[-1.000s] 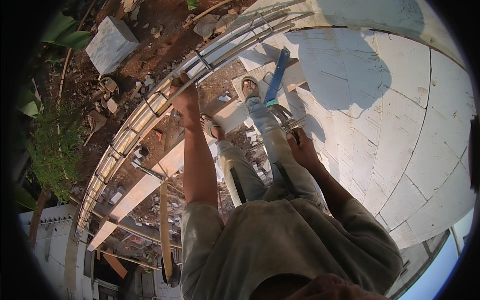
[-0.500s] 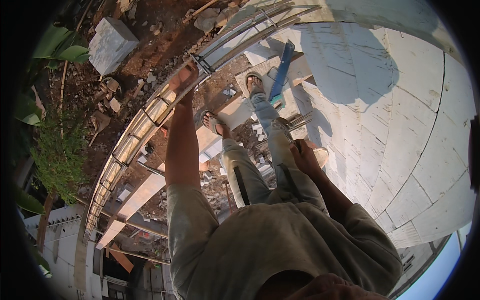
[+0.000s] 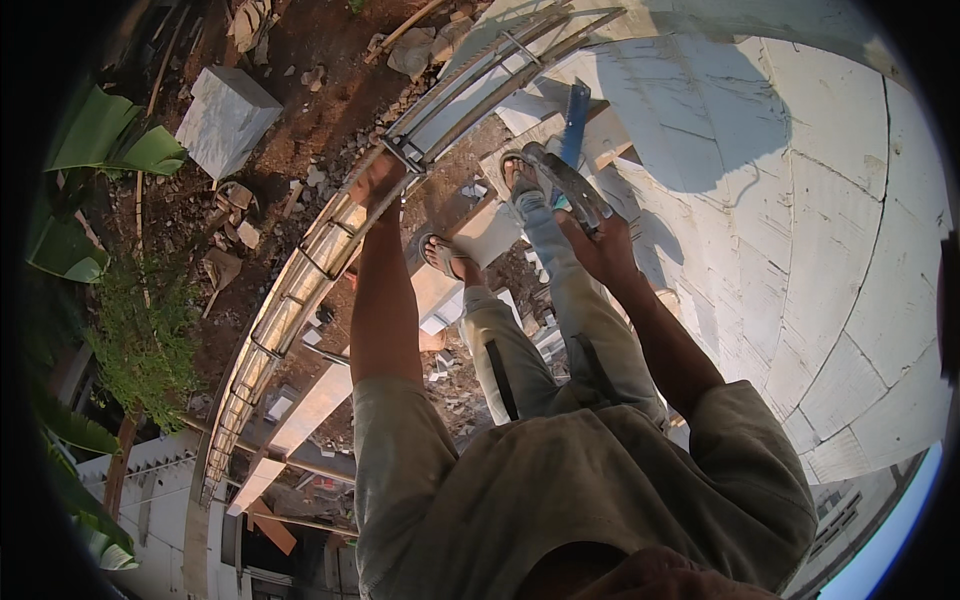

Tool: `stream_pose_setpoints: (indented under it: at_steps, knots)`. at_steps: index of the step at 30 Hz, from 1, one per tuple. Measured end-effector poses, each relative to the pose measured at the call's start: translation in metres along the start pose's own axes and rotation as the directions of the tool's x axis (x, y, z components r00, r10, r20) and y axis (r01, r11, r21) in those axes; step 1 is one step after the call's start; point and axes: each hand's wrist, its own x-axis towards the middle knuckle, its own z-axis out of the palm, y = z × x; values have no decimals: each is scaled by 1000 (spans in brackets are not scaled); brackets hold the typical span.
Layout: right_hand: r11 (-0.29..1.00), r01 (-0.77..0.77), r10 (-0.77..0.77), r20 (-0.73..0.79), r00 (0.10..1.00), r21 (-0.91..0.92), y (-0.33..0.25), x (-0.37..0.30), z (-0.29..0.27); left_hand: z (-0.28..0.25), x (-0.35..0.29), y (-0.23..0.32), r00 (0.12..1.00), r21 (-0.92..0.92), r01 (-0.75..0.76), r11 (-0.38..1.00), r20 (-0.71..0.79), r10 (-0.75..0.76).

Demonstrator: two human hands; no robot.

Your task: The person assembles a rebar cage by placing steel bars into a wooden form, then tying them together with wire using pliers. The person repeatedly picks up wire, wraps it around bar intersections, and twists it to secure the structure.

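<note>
My left hand (image 3: 376, 182) is closed on the rebar cage (image 3: 318, 256), next to one of its square stirrups (image 3: 404, 155). The long bars of the cage curve across the view from the upper middle to the lower left. My right hand (image 3: 606, 246) grips a dark metal tool that looks like a hammer (image 3: 566, 178), its curved head raised in front of the hand, above my right leg. The handle is mostly hidden by the fingers. A gap separates the hammer from the cage.
My sandalled feet (image 3: 445, 257) stand on boards. A blue handsaw (image 3: 574, 122) lies by the right foot. Pale block wall (image 3: 740, 250) rises on the right. Rubble, a white block (image 3: 228, 120) and plants (image 3: 140, 340) are on the left. A long plank (image 3: 305, 408) runs below the cage.
My right hand has moved up and forward, bringing the hammer into clear view above my leg. My left hand keeps its grip on the cage. The whole view has shifted slightly.
</note>
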Motion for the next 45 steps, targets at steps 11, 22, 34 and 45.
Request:
stream_pose_setpoints:
  at_steps: [11, 22, 34, 45]
  knots:
    - [782, 489, -443, 206, 872, -386, -37, 198, 49, -48, 36, -17, 918, -812, 378, 445, 392, -63]
    - [655, 629, -630, 158, 761, -418, -15, 169, 51, -81, 59, -70, 837, -676, 451, 582, 93, -540]
    - [739, 562, -498, 260, 827, -371, -23, 173, 46, -107, 71, -88, 686, -688, 721, 84, 691, -229]
    - [740, 587, -562, 178, 808, -327, -31, 172, 54, -27, 37, -33, 765, -682, 644, 346, 565, -311]
